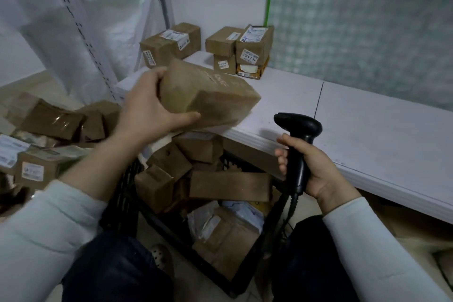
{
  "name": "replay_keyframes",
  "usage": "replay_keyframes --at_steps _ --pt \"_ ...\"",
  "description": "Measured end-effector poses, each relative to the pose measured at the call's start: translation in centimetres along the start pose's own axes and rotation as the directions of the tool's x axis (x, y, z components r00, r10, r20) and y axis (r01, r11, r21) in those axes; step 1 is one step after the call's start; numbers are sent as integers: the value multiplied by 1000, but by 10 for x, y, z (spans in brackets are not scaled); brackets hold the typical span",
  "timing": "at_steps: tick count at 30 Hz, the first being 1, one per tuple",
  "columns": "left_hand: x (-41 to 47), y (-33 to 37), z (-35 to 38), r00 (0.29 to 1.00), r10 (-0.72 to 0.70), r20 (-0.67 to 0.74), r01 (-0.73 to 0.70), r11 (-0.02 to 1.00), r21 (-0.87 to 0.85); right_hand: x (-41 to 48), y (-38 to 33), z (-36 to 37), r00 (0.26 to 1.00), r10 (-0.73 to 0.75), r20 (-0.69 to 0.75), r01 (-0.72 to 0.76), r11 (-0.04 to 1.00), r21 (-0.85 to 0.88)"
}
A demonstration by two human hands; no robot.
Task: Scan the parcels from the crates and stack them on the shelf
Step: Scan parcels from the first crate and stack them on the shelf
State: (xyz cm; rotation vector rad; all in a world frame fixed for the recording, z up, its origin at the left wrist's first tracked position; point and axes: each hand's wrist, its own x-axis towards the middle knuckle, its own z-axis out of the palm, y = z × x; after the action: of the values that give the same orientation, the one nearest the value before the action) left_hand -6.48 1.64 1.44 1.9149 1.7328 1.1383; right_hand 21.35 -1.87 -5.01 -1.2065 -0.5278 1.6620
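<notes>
**Left hand holds parcel over shelf edge, right hand holds scanner**

Left hand [149,108] at 10 o'clock of centre, fingers and thumb clamped round the near end of a brown parcel [210,95]. The parcel is tilted and blurred, in the air over the front edge of the white shelf [355,115]; cannot tell if it touches the shelf.

Right hand [311,167] at 4 o'clock, fingers wrapped round the handle of the black scanner [300,127]. Scanner is upright, head toward 9 o'clock, cable hanging down.

Black crate [126,193] on the floor at 6 o'clock, between the knees, with a jumble of brown parcels [228,185] inside.

Shelved parcels at 12 o'clock in two groups: a left pair [171,43] and a right stack [247,49]. Loose pile of parcels [54,120] at 9 o'clock.
</notes>
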Motion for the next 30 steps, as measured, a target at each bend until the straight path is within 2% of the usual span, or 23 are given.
replay_keyframes --at_steps 2,5,7,9,10,12,14,15,17,18,19,20,21,22,25,27,30 --pt "-11 -6 45 984 175 -24 -167 967 190 -2 -1 -3 1000 -17 -19 17 1000 20" --pt "-25 -19 101 931 364 -5 -338 868 364 -3 1 -10 999 -23 -24 24 999 27" --pt "-35 -26 128 894 449 0 -420 837 350 -3 4 -14 999 -15 -29 16 999 32" --pt "-44 -27 148 895 446 -22 -423 861 282 -1 5 -18 999 -5 -40 7 999 40" --pt "-49 -24 154 927 375 -30 -359 905 229 0 6 -20 999 -2 -48 3 999 41" --pt "-56 -14 160 998 65 -16 -65 998 -1 2 6 -23 998 4 -55 -2 999 36" --pt "-59 -15 167 971 -212 110 236 929 -285 4 5 -24 999 7 -53 -5 1000 29" --pt "-60 -19 171 933 -308 187 357 859 -367 6 4 -24 999 5 -53 -4 1000 23" --pt "-60 -28 175 834 -408 372 552 641 -534 8 2 -25 999 -4 -50 4 1000 -1" --pt "-58 -26 173 766 -436 473 641 451 -621 9 1 -25 999 -8 -44 7 1000 -18" --pt "-55 -22 169 701 -450 553 692 243 -680 10 -1 -26 999 -12 -38 11 999 -36" --pt "-51 -14 166 649 -456 610 712 79 -698 10 -2 -26 999 -17 -36 15 998 -55" --pt "-47 -10 165 608 -452 652 740 27 -672 11 -3 -25 999 -22 -36 19 997 -73" --pt "-43 -1 162 582 -448 679 765 18 -644 11 -4 -24 999 -27 -36 23 996 -86" --pt "-34 8 165 556 -382 738 816 82 -573 12 -5 -21 999 -33 -37 30 996 -89" --pt "-29 12 170 507 -352 787 856 96 -508 12 -4 -19 999 -36 -35 33 995 -90" --pt "-22 12 180 470 -391 791 880 145 -451 8 -5 -18 997 -59 -48 53 993 -108"
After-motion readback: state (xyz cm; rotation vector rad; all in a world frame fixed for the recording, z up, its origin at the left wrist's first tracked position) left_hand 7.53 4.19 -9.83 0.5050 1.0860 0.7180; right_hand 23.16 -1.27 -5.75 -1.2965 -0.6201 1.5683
